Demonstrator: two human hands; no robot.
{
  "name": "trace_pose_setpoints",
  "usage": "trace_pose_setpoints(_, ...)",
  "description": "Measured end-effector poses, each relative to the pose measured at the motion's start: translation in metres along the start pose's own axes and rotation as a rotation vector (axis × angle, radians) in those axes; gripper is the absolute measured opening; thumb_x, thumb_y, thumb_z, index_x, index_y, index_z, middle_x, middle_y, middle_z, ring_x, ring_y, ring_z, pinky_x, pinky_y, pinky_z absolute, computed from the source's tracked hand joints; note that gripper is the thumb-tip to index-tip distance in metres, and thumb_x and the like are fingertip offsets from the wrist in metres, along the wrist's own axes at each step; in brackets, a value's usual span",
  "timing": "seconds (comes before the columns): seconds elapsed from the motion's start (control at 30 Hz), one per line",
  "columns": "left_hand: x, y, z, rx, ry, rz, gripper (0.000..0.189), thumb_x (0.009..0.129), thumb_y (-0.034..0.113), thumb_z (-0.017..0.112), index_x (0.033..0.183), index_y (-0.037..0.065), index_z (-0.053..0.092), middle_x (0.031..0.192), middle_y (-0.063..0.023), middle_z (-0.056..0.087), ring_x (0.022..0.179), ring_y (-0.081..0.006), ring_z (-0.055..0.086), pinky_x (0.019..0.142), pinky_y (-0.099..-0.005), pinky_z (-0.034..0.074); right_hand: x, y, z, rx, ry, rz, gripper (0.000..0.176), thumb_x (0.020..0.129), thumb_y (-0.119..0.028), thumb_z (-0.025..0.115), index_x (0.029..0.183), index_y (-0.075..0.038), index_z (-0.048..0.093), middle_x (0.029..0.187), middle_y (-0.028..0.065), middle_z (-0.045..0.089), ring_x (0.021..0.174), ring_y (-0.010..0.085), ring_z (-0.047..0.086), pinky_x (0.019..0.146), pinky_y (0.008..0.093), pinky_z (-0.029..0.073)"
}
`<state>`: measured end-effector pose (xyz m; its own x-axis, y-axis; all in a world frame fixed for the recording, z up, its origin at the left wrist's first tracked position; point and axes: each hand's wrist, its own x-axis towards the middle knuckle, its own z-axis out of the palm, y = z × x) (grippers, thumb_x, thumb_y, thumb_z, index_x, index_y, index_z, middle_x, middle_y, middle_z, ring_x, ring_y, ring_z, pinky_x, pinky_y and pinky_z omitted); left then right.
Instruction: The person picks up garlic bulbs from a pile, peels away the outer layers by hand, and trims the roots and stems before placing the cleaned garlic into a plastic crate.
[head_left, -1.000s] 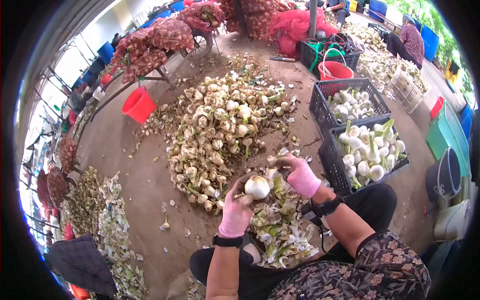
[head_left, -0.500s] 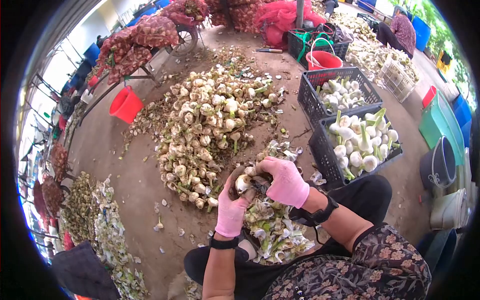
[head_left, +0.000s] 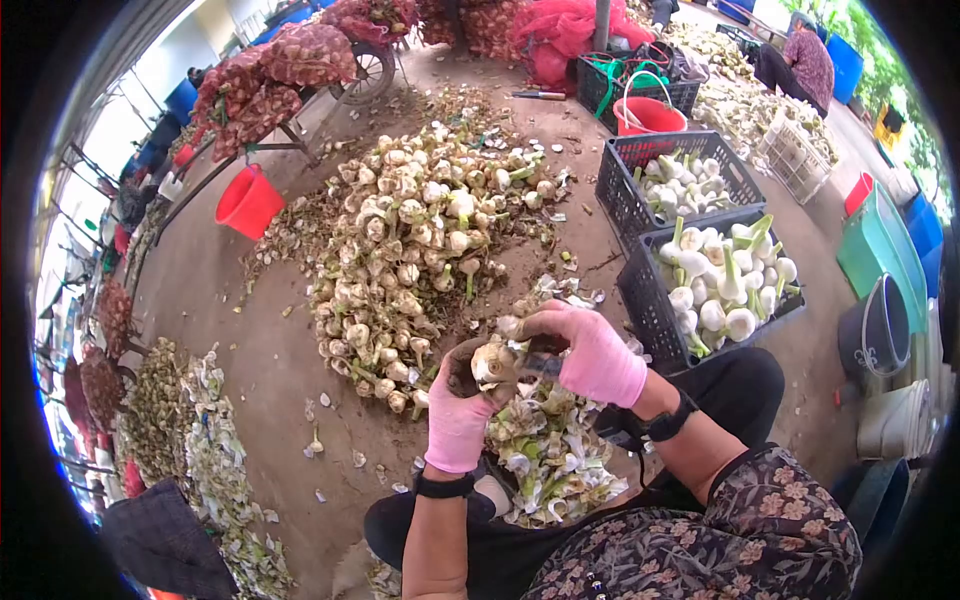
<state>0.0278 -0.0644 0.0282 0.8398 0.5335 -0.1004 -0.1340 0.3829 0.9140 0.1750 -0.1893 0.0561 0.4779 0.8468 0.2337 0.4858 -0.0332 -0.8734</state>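
My left hand (head_left: 460, 415), in a pink glove with soiled fingers, is closed around a garlic bulb (head_left: 492, 366) with brownish outer skin. Just right of the bulb is my right hand (head_left: 595, 358), gloved the same way, its fingers bent around a dark, flat, blade-like thing (head_left: 543, 365) that is partly hidden. Below both hands lies a heap of peeled garlic skins and leaves (head_left: 550, 460), between my legs. Beyond them spreads a large pile of unpeeled garlic bulbs (head_left: 400, 240) on the ground.
Two black crates, a near one (head_left: 650, 300) and a far one (head_left: 620, 205), hold white cleaned garlic at the right. Red buckets (head_left: 248, 203) and a dark bucket (head_left: 875, 325) stand around. Net sacks (head_left: 310, 55) lie on a cart at the back left. Another person (head_left: 803, 65) sits far right.
My right hand has moved slightly right and down, away from the bulb. The bulb in my left hand now shows more of its brownish skin.
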Motion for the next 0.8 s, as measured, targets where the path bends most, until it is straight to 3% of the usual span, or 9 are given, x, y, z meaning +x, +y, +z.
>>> trace_pose_setpoints(0.07, 0.003, -0.006, 0.000, 0.021, 0.012, 0.038, 0.059, 0.068, 0.002, 0.082, 0.119, 0.002, 0.053, 0.109, -0.0047, 0.062, 0.098, -0.0140, 0.060, 0.087, -0.0277, 0.050, -0.003, -0.008, 0.007, -0.093, 0.045, -0.052, 0.032, 0.069, -0.001, 0.065, 0.100, -0.008, 0.069, 0.090, 0.0130, 0.062, 0.087, 0.0334, 0.061, 0.075, 0.0377, 0.050)
trace_pose_setpoints(0.4, 0.000, -0.009, 0.008, 0.199, 0.141, 0.032, 0.055, 0.066, 0.005, 0.085, 0.113, 0.002, 0.057, 0.102, -0.0046, 0.065, 0.092, -0.0118, 0.060, 0.085, -0.0265, 0.050, -0.007, -0.009, 0.007, -0.279, 0.018, -0.054, 0.027, 0.069, -0.007, 0.064, 0.096, -0.008, 0.069, 0.085, 0.0128, 0.061, 0.081, 0.0350, 0.062, 0.071, 0.0401, 0.050)
trace_pose_setpoints(0.57, -0.002, -0.010, 0.007, 0.184, 0.105, 0.034, 0.052, 0.069, 0.002, 0.081, 0.115, 0.001, 0.056, 0.104, -0.0050, 0.064, 0.094, -0.0122, 0.061, 0.085, -0.0268, 0.050, -0.005, -0.008, 0.011, -0.360, -0.018, 0.018, 0.025, 0.066, -0.006, 0.063, 0.090, -0.005, 0.065, 0.084, 0.0138, 0.059, 0.081, 0.0359, 0.062, 0.070, 0.0429, 0.050)
trace_pose_setpoints(0.7, -0.004, -0.005, 0.006, 0.040, 0.019, -0.045, 0.051, 0.074, 0.000, 0.076, 0.120, 0.000, 0.054, 0.111, -0.0070, 0.062, 0.101, -0.0133, 0.059, 0.089, -0.0278, 0.048, -0.002, -0.005, 0.007, -0.347, -0.021, -0.022, 0.019, 0.069, -0.008, 0.064, 0.087, -0.002, 0.063, 0.083, 0.0152, 0.061, 0.079, 0.0349, 0.063, 0.069, 0.0413, 0.050)
trace_pose_setpoints(0.77, -0.006, -0.004, 0.005, 0.051, -0.021, -0.036, 0.052, 0.074, -0.001, 0.074, 0.122, 0.001, 0.053, 0.113, -0.0072, 0.061, 0.103, -0.0137, 0.058, 0.091, -0.0283, 0.047, 0.003, 0.003, 0.006, -0.075, 0.004, 0.063, 0.020, 0.070, -0.003, 0.066, 0.089, -0.002, 0.061, 0.078, 0.0139, 0.063, 0.076, 0.0326, 0.064, 0.067, 0.0373, 0.050)
trace_pose_setpoints(0.8, -0.007, -0.005, 0.004, 0.064, -0.062, -0.027, 0.052, 0.075, -0.002, 0.073, 0.123, 0.001, 0.052, 0.116, -0.0074, 0.059, 0.106, -0.0140, 0.057, 0.093, -0.0287, 0.046, 0.006, 0.002, 0.004, -0.041, 0.012, 0.072, 0.014, 0.077, -0.007, 0.064, 0.089, 0.000, 0.060, 0.078, 0.0173, 0.064, 0.075, 0.0334, 0.065, 0.068, 0.0374, 0.050)
